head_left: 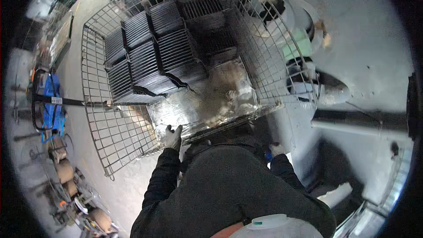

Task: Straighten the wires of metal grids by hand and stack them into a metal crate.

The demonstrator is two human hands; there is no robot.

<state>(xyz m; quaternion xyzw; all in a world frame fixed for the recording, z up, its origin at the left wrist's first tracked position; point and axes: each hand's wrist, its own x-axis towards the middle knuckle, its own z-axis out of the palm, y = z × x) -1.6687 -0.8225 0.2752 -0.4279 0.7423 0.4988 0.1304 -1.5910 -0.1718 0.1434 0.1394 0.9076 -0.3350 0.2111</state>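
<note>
My left hand (173, 137), in a pale glove, is at the front edge of a large wire mesh cage (98, 125). Its thumb and finger stand apart, and nothing shows between them. Low at my right side, my right hand (276, 150) looks closed beside a small blue thing (268, 155); what it holds is too small to make out. Inside the cage, stacks of dark ribbed metal parts (152, 64) stand in rows, divided by dark strips (155, 53). Nearest me lies a shiny, worn metal sheet (216, 94) on the cage bottom.
Left of the cage stands a blue hand cart (52, 99) with a dark frame. Brown rolls (65, 170) line the far left. Beyond the cage's right wall sit several round containers (302, 17) and a light green one (298, 44). A pale wall (365, 31) rises at the right.
</note>
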